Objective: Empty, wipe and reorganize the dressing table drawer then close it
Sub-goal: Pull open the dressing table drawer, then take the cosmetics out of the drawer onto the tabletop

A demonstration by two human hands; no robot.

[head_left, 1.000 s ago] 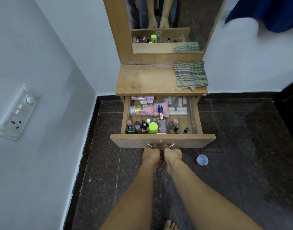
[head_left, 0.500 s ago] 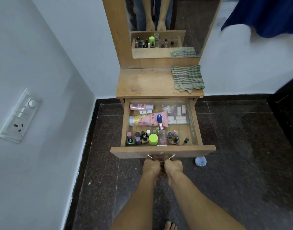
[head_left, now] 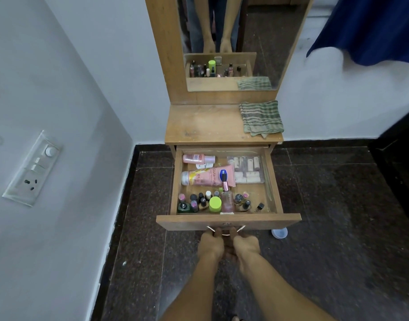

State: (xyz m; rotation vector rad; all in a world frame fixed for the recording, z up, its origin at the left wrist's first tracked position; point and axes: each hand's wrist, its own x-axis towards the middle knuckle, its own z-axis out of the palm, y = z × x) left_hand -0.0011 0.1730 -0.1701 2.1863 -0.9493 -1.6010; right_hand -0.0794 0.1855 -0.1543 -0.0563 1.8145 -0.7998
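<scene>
While your left hand (head_left: 210,246) and right hand (head_left: 247,247) clamp fingers (head_left: 218,232) on its metal handle (head_left: 226,230), wooden drawer (head_left: 268,220) open, small bottles (head_left: 214,203) along front edge.

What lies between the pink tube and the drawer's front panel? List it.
Head view: small bottles, a lime-capped jar and a perfume bottle stand between the pink tube and front panel.

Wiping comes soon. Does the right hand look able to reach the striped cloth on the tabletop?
Probably yes: the striped cloth lies uncovered on the tabletop, but the right hand must first release the drawer handle.
</scene>
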